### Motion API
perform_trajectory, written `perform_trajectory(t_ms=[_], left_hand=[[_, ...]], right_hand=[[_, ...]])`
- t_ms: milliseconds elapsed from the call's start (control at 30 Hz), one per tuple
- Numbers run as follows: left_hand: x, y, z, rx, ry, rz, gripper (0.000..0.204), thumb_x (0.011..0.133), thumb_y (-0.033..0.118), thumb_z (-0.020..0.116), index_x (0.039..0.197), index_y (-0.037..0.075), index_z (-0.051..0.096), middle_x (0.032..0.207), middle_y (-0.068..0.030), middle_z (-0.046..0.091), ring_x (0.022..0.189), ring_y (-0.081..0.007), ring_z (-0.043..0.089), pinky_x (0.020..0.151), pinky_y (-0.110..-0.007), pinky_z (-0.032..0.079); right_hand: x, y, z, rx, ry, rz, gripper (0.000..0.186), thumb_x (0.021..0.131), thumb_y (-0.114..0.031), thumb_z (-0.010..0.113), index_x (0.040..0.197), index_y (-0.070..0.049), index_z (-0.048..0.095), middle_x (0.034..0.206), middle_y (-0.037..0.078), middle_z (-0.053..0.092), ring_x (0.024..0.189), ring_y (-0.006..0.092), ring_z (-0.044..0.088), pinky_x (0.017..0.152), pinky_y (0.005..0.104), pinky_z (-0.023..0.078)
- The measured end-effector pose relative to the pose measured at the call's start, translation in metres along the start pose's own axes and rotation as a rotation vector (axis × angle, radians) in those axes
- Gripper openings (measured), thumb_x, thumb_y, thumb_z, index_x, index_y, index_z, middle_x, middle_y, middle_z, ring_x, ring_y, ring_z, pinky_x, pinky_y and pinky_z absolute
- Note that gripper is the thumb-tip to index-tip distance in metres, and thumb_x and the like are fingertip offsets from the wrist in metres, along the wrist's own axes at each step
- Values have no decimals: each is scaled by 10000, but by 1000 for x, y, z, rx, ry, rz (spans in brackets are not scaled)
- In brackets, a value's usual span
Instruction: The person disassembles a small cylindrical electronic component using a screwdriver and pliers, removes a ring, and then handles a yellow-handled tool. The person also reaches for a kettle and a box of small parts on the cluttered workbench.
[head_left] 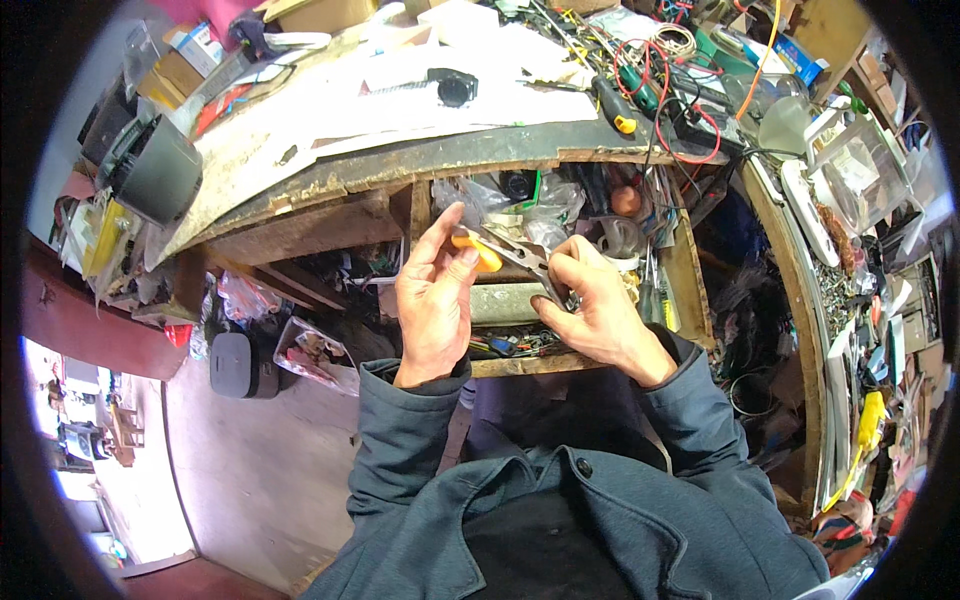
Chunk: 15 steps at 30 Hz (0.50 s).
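Observation:
Above an open drawer (pixel 590 362), a pair of metal pliers (pixel 528 258) is held between my two hands. My left hand (pixel 438 300) pinches an orange-yellow part (pixel 480 252), apparently a handle, at the pliers' left end, thumb and fingers against it. The fingers of my right hand (pixel 598 308) are curled around the metal at the other end, near the pivot, and cover part of it. Whether anything small sits in the pliers cannot be made out. Plastic bags (pixel 555 205) and assorted tools lie in the drawer below.
On the worktop ahead lie white sheets (pixel 370 110), a black watch-like object (pixel 455 88), a black-and-yellow screwdriver (pixel 613 106) and tangled red wires (pixel 660 70). A dark green bin-shaped container (pixel 158 170) stands at left. Clutter with a yellow tool (pixel 870 420) fills the right.

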<state>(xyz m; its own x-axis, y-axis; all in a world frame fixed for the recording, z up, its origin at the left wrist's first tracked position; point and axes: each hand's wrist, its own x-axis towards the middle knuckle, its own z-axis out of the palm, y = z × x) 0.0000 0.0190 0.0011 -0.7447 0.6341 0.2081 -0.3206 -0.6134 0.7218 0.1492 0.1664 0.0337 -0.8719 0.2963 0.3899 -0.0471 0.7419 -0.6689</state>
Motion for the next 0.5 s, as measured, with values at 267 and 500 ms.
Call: perform_trajectory(t_ms=[267,500], left_hand=[[-1,-4,0,6,-99,71,575,974,-2,681,1519,57,506,1229,-96,702,1159,-223,672,1040,-417,553],[-6,-1,5,35,-194,84,559,968,-83,640,1500,51,533,1250,-158,706,1187,-250,673,1047,-389,545]], right_hand=[[-1,-29,-13,-393,136,-192,168,739,-88,714,855,-58,596,964,154,563,869,350,554,746,466,425],[-13,-39,-30,-679,206,-303,201,687,-160,706,843,-119,586,924,91,548,860,280,544,748,428,397]])
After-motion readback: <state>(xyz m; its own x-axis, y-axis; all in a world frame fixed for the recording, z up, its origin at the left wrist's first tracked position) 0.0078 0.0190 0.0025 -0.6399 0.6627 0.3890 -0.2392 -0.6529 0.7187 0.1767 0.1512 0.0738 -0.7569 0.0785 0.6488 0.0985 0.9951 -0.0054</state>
